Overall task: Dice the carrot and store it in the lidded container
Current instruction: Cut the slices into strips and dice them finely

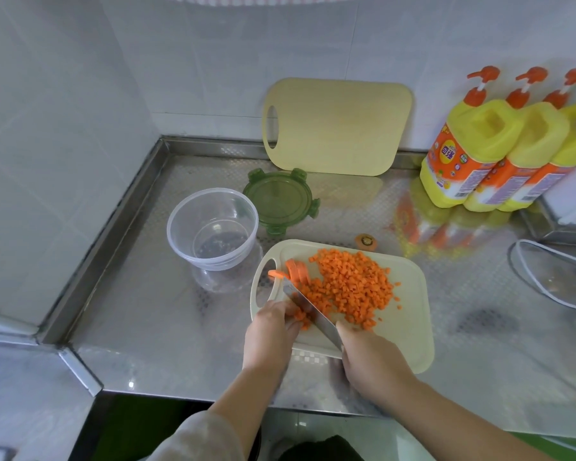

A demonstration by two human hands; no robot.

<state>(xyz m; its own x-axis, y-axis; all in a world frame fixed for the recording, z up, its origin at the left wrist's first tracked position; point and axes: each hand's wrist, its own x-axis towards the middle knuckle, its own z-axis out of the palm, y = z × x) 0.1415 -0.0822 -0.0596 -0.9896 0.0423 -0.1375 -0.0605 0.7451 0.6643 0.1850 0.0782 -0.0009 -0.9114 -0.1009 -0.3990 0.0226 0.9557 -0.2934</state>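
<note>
A heap of diced carrot [353, 287] covers the pale cutting board [403, 327]. A few uncut carrot slices [296, 271] lie at the board's left end near its handle hole. My right hand [369, 354] grips the handle of a knife [310, 311], whose blade slants across the board's near left part. My left hand [273, 331] lies beside the blade, fingers curled on carrot strips [300, 317] at the knife. The clear round container [213, 227] stands empty to the board's left, and its green lid [280, 201] lies flat behind it.
A second yellow cutting board [336, 128] leans on the tiled wall. Three yellow detergent bottles [499, 144] stand at the back right. A carrot end [365, 241] lies behind the board. A white wire rack [552, 277] sits at the right. The steel counter has a raised left rim.
</note>
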